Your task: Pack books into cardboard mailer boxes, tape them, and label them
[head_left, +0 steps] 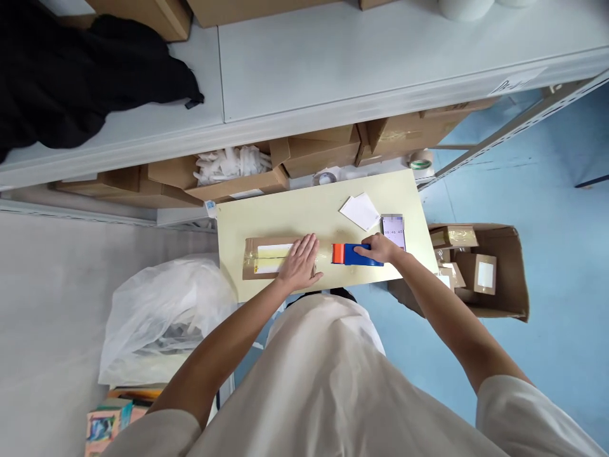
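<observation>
A long cardboard box [250, 266] with a white label lies on the pale yellow table [285, 216]. Clear tape runs along its top. My left hand [301, 261] rests flat on the box's right part, fingers stretched out. My right hand [373, 249] is wrapped round a blue and orange tape dispenser [349, 254], just off the box's right end. A strip of clear tape seems to stretch between dispenser and box. Beyond my right hand lie a phone [392, 230] showing a timer and some white cards [361, 211].
Right of the table, a large open carton [516, 273] holds several small boxes. A grey shelf [333, 70] crosses above the table's far side, with open cartons [323, 149] and tape rolls [420, 160] beneath. At left stands a translucent plastic bag [166, 311].
</observation>
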{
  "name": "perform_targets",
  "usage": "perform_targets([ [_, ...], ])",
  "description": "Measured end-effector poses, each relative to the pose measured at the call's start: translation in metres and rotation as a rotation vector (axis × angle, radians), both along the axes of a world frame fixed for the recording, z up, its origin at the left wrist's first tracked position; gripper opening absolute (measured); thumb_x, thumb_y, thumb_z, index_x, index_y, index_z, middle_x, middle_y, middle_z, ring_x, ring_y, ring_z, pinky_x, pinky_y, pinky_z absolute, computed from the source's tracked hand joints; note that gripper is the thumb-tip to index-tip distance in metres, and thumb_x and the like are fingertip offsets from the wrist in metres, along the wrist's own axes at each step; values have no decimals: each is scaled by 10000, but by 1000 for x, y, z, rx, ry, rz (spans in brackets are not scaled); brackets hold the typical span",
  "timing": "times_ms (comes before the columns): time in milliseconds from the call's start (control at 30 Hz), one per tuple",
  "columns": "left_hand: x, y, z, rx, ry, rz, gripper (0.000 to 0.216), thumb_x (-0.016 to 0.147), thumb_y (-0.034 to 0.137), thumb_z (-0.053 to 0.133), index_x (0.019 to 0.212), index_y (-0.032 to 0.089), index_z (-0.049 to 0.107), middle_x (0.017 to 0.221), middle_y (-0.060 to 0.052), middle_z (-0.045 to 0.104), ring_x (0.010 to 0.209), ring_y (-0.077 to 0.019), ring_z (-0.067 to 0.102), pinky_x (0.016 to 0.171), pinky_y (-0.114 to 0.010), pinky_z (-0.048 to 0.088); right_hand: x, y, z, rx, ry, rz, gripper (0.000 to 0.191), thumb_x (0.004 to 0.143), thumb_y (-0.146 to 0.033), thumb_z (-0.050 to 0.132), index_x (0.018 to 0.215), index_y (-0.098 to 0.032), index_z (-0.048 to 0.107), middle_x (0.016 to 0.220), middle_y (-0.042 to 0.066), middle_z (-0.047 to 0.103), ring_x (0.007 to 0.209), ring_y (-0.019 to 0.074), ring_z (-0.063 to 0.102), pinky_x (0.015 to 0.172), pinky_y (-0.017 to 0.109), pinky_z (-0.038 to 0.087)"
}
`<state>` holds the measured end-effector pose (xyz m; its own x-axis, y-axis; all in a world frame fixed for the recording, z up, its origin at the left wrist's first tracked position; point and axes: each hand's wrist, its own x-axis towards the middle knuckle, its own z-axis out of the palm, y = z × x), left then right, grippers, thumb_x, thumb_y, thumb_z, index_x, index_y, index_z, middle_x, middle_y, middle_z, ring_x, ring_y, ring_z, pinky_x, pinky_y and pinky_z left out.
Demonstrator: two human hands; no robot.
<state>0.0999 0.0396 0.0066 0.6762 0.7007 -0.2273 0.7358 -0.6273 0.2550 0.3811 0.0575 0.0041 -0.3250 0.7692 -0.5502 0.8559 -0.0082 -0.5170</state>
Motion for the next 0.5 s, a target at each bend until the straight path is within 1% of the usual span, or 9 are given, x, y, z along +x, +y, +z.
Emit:
perform_targets([
  [67, 1, -1, 3, 14, 30, -20, 882, 771, 539, 525, 1443, 51, 230, 1537, -201, 129, 1429, -314, 49, 1143, -465, 35, -18, 2, 16, -24, -180, 1, 613, 796, -683, 401, 747, -136, 673, 718, 132, 664, 660, 216, 609, 567, 288, 391],
  [133, 3, -2, 5, 31, 68, -60, 837, 734, 537, 574, 1392, 72, 348, 1538, -208, 114, 1426, -337, 34, 1136, -496, 34, -46, 6, 36, -12, -346, -26, 627, 797, -671, 399, 893, -123, 688, 888, 176, 680, 805, 269, 641, 641, 313, 436],
  [200, 7, -3, 7, 53, 116, -87, 734, 711, 481, 617, 1313, 92, 457, 1539, -206, 110, 1423, -353, 22, 1128, -522, 34, -75, 12, 54, 21, -415, -29, 560, 825, -587, 421, 990, -117, 676, 964, 193, 673, 890, 289, 643, 703, 336, 459],
  [267, 11, -3, 7, 75, 171, -79, 636, 699, 401, 642, 1252, 115, 513, 1541, -193, 124, 1422, -358, 22, 1122, -538, 46, -98, 18, 66, 47, -446, -12, 457, 839, -479, 453, 1008, -116, 674, 978, 200, 671, 915, 295, 644, 730, 356, 471],
  [367, 17, -4, 7, 96, 215, -51, 591, 667, 339, 678, 1204, 132, 545, 1537, -192, 146, 1418, -374, 38, 1110, -559, 81, -115, 21, 70, 77, -471, 33, 358, 837, -366, 493, 996, -103, 678, 985, 218, 669, 931, 308, 643, 734, 378, 481],
  [433, 19, -5, 7, 99, 206, -41, 580, 649, 330, 700, 1176, 134, 560, 1534, -201, 150, 1414, -386, 50, 1101, -572, 96, -117, 17, 65, 98, -491, 61, 321, 833, -318, 518, 996, -90, 675, 997, 229, 667, 957, 318, 636, 757, 399, 477],
  [500, 20, -6, 7, 93, 168, -27, 584, 630, 335, 720, 1160, 140, 569, 1536, -200, 142, 1414, -386, 48, 1099, -580, 95, -111, 6, 57, 109, -519, 72, 315, 843, -320, 518, 982, -87, 677, 992, 228, 672, 949, 316, 640, 766, 404, 474],
])
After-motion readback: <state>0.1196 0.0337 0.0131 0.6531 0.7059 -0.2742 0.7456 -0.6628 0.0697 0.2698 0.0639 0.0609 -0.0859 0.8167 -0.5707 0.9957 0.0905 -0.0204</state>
